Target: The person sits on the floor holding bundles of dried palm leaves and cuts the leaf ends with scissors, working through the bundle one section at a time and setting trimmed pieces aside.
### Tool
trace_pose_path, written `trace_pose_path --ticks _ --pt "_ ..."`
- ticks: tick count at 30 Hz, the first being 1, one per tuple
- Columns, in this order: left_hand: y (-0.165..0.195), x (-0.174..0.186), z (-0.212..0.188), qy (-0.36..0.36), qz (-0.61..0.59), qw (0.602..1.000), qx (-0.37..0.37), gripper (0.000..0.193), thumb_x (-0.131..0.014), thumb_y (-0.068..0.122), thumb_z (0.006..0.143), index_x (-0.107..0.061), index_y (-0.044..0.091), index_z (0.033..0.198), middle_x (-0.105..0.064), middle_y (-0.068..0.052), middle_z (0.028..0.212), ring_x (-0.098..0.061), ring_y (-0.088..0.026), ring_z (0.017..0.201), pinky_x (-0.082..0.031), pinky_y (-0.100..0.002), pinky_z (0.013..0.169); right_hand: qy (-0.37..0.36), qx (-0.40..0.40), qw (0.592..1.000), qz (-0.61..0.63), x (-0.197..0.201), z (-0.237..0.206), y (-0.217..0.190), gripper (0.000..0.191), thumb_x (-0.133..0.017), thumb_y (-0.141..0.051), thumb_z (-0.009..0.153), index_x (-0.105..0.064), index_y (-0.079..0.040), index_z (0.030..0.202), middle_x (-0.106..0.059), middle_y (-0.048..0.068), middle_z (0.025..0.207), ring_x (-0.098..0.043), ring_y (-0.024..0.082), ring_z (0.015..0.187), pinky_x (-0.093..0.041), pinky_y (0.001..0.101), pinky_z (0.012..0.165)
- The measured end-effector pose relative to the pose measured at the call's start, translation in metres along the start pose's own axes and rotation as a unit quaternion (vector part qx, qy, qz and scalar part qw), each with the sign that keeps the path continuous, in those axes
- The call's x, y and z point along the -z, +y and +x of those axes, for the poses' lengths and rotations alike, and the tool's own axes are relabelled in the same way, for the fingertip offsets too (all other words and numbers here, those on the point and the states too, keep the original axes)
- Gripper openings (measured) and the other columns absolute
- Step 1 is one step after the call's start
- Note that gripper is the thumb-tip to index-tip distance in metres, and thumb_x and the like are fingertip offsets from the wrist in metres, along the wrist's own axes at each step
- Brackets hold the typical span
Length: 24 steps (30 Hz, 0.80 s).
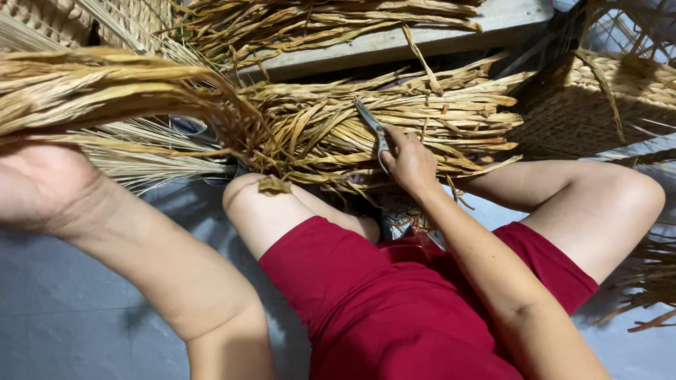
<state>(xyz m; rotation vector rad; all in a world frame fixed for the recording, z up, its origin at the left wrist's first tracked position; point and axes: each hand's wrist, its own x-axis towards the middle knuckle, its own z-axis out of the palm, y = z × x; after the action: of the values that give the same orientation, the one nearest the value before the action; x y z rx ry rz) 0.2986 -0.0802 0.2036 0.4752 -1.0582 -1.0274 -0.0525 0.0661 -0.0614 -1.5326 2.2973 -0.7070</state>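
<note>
Left hand (42, 184) closed on a straw bunch (105, 84), held up | right hand (408, 163) gripping scissors (373, 127) at the straw pile (394, 119) over her knees | risk: blades slip, nick fingers; loose bunch may spill on the floor (63, 317)

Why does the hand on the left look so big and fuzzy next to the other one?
Head view: the left hand sits close to the lens, so it looms soft and stretched; the right hand with the scissors is sharper; light is even, with soft shadows on the grey floor.
</note>
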Motion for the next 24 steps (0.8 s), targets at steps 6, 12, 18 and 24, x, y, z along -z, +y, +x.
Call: trace_pose_path --ticks 6,12,18,24 --pt "-0.015 -0.042 -0.006 -0.088 0.058 0.994 -0.037 0.034 -0.059 0.026 0.116 -0.064 -0.008 0.119 -0.066 -0.019 0.113 -0.061 -0.028 0.103 -0.047 -0.042 0.099 0.044 0.014 0.998 -0.053 0.010 0.009 0.004 0.061 -0.078 -0.028 0.086 -0.054 -0.023 0.141 -0.063 0.016 0.102 -0.066 0.040 0.090 -0.053 0.0535 0.068" --pt "-0.030 -0.076 -0.018 -0.074 0.005 0.995 -0.070 0.030 -0.068 0.026 0.117 -0.070 -0.004 0.113 -0.072 -0.014 0.106 -0.064 -0.021 0.096 -0.050 -0.034 0.093 0.009 0.061 0.995 -0.076 0.005 0.014 0.012 0.065 -0.077 -0.021 0.083 -0.052 -0.016 0.144 -0.063 0.022 0.099 -0.066 0.041 0.092 -0.055 0.0535 0.072" --pt "-0.024 -0.087 -0.016 -0.100 -0.105 0.988 -0.052 0.023 -0.072 0.024 0.115 -0.070 0.002 0.108 -0.070 -0.008 0.103 -0.063 -0.018 0.094 -0.049 -0.033 0.089 -0.064 0.030 0.987 -0.145 0.027 0.019 0.002 0.060 -0.077 -0.033 0.088 -0.054 -0.015 0.140 -0.065 0.022 0.105 -0.067 0.040 0.100 -0.057 0.0514 0.078" --pt "-0.032 -0.091 -0.028 -0.067 -0.062 0.994 -0.052 0.020 -0.072 0.025 0.109 -0.072 0.006 0.116 -0.072 -0.006 0.110 -0.067 -0.017 0.098 -0.053 -0.033 0.094 -0.101 0.192 0.942 0.258 0.070 0.030 -0.058 0.108 -0.088 -0.045 0.080 -0.029 -0.007 0.161 -0.040 0.025 0.159 -0.043 0.037 0.146 -0.036 0.0454 0.118"
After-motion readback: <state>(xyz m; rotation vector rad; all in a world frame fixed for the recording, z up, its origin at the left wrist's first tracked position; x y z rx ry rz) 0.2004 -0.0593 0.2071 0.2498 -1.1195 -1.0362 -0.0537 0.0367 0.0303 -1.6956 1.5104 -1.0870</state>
